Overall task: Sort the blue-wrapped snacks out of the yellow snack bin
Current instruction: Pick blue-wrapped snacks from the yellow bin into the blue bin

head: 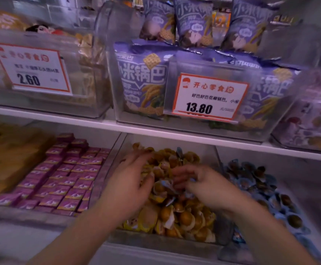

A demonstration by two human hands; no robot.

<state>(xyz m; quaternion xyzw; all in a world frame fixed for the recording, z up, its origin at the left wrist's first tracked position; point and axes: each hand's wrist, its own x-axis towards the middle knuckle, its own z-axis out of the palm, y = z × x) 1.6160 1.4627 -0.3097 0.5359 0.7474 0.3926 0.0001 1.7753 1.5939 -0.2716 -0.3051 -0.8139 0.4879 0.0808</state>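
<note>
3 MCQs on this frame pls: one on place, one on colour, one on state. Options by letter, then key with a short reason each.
1. Where does the bin of blue-wrapped snacks sit relative to the yellow snack bin?
A. to its right
B. to its left
C. on the shelf above

2. What colour are the small boxes in the bin left of the yellow snack bin?
A. green
B. pink-purple
C. white

3. What is the right hand doing?
A. hanging idle outside the bin
B. pinching a blue-wrapped snack over the yellow pile
C. touching the price tag

Key:
1 A, the blue pile lies right of the divider.
2 B, rows of pink-purple boxes show.
3 B, blue wrapper shows at its curled fingertips; the left hand rests in the pile.
</note>
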